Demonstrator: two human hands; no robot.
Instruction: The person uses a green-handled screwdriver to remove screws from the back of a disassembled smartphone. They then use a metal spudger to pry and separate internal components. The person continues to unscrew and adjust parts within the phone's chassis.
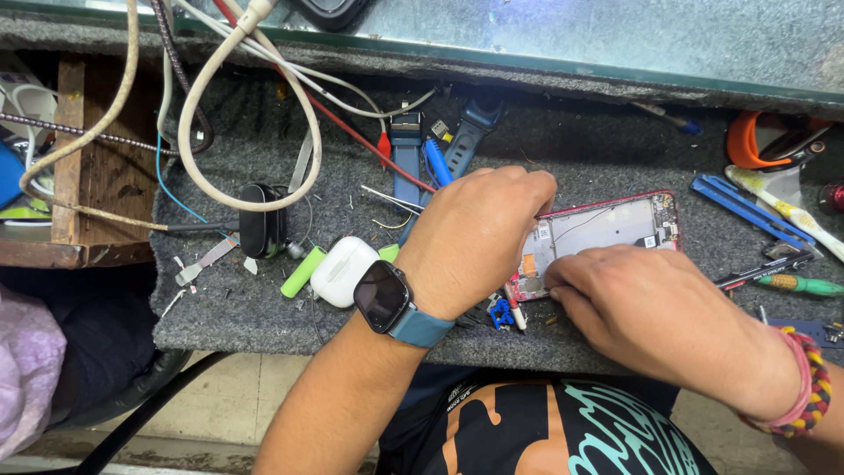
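An opened phone with a red frame (615,227) lies on the grey felt mat, its inner boards and a thin black wire showing. My left hand (475,237), with a dark smartwatch on a blue strap at the wrist, rests curled over the phone's left end and grips its edge. My right hand (646,303), with braided bands at the wrist, presses its fingertips onto the phone's lower left part. What the right fingers pinch is hidden.
A white earbud case (343,271) and a green tube (303,272) lie left of my hands. Blue watch straps (406,158), cables (246,105), a black oval device (262,220), blue pry tools (747,209) and a green-handled screwdriver (796,283) surround the mat. A wooden box (97,176) stands at left.
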